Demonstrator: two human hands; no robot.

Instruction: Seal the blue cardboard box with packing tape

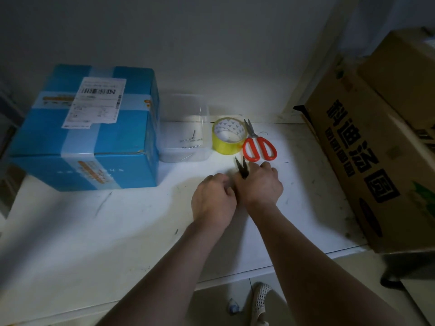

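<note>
The blue cardboard box (87,128) stands at the back left of the white table (94,231), flaps down, with pale tape strips and a white shipping label on top. A roll of yellowish packing tape (227,135) lies right of a clear tub. My right hand (261,184) is closed around small black snips (242,167) whose blades point away from me. My left hand (213,200) sits curled right beside it, touching it; what its fingers pinch is hidden.
A clear plastic tub (186,132) with a few nails sits between box and tape. Red-handled scissors (257,144) lie right of the roll. Large brown cartons (376,147) crowd the table's right edge. A sandalled foot (261,302) shows below the front edge.
</note>
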